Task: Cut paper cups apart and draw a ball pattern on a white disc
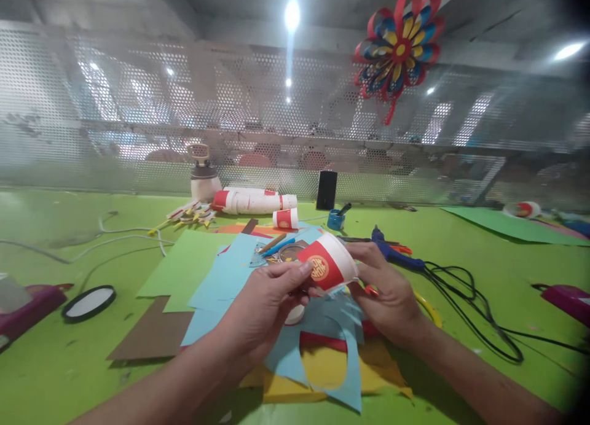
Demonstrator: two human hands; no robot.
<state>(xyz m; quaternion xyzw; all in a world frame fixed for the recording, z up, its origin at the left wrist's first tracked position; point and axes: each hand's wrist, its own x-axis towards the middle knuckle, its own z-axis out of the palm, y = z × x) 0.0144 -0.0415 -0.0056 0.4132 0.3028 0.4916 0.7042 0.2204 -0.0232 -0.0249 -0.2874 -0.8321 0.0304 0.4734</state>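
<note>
A red and white paper cup (338, 259) with a gold emblem lies tilted on its side between my hands, over a heap of cut paper. My left hand (271, 296) pinches it near the base, thumb on the red band. At the rim, the bent fingers of my right hand (382, 290) grip the cup's edge; some fingertips are hidden behind it. A small red-orange piece shows by the right fingers, too unclear to name. Below the hands lies light blue paper (348, 370) with a rounded cut-out, on top of yellow paper (387, 376).
Stacked paper cups (258, 202) lie at the back near a spray bottle (205, 182). A blue glue gun (399, 256) with a looping black cable (479, 308) is at right. Green paper (184, 259), a round black-rimmed disc (89, 303) and a blue pot (336, 220) surround the heap.
</note>
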